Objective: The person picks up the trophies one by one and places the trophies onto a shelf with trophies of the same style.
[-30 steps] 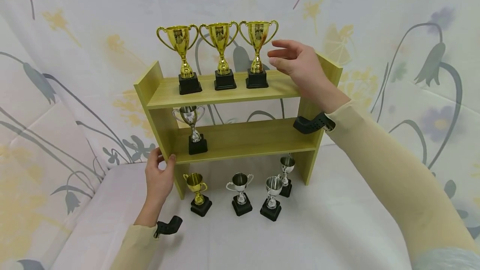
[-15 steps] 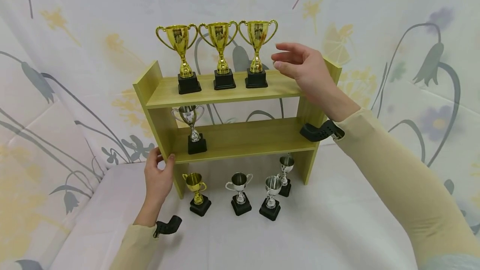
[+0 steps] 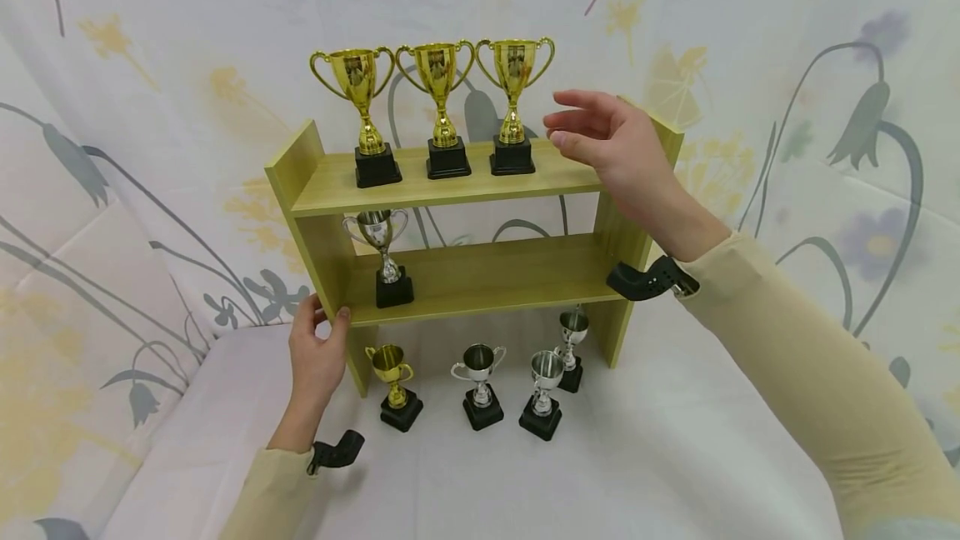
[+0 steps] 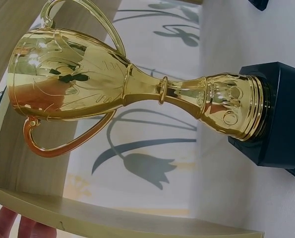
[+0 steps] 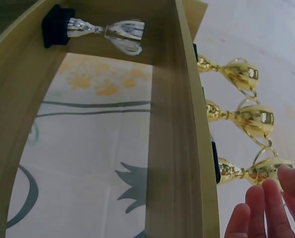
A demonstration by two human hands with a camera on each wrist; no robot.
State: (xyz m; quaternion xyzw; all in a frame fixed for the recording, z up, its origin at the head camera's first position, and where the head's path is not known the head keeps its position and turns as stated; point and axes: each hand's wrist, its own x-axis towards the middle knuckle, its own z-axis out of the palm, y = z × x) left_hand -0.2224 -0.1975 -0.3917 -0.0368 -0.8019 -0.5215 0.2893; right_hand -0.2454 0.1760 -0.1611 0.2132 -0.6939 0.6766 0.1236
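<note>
My left hand (image 3: pixel 318 361) grips the left side panel of a pale wooden shelf unit (image 3: pixel 487 276), thumb in front at the middle board. In the left wrist view its fingertips (image 4: pixel 24 229) show beyond the panel edge. My right hand (image 3: pixel 626 148) is held over the right of the top board, holding nothing, its fingers loosely bent. Just left of it stands a gold trophy cup (image 3: pixel 514 82) on a black base. Two more gold trophies, a left one (image 3: pixel 356 86) and a middle one (image 3: pixel 438 82), complete the row. A silver trophy (image 3: pixel 385 248) stands on the middle board's left.
On the white tabletop (image 3: pixel 450 490) stand a small gold trophy (image 3: pixel 397 386), close in the left wrist view, and silver trophies: one in the centre (image 3: pixel 481 390), one in front right (image 3: pixel 542 398), one behind it (image 3: pixel 572 348). A flowered cloth (image 3: pixel 787 148) hangs behind the shelf.
My right hand has drawn slightly right and down, away from the rightmost gold trophy. The left hand keeps its grip on the shelf; the trophies stay put.
</note>
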